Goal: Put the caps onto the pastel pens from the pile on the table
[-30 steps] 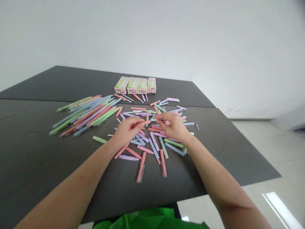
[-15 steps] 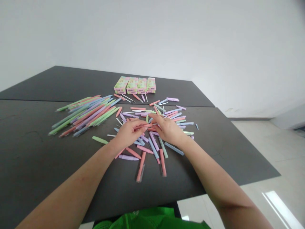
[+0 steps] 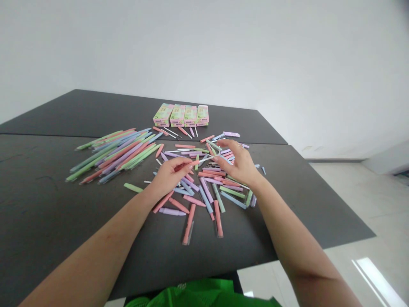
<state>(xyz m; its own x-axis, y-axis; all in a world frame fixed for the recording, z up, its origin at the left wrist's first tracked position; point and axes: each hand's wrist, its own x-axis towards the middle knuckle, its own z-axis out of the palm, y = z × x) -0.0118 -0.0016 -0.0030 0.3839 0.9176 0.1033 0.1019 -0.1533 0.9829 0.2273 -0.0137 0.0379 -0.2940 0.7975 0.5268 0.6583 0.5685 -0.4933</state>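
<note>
My left hand (image 3: 171, 174) is closed around a coral pen barrel (image 3: 194, 163). From its tip a thin white pen refill (image 3: 205, 159) sticks out toward my right hand (image 3: 238, 162). The refill's far end meets the fingertips of that hand, thumb beneath and index finger raised apart. Both hands hover over a spread of loose pen parts in coral, purple, blue and green. Among these, a purple barrel (image 3: 172, 211), a coral cap with a clear clip (image 3: 189, 226) and a blue piece (image 3: 233, 199) lie nearby.
To the left lies a pile of long pastel pens (image 3: 111, 155). Several pink and green boxes (image 3: 177, 115) stand in a row at the back. The dark table (image 3: 79, 238) has a seam across it and meets a white wall (image 3: 204, 51) behind.
My right hand has moved right and up, away from my left hand. The white refill now shows between the hands. My left hand has shifted slightly left, still holding the coral barrel.
</note>
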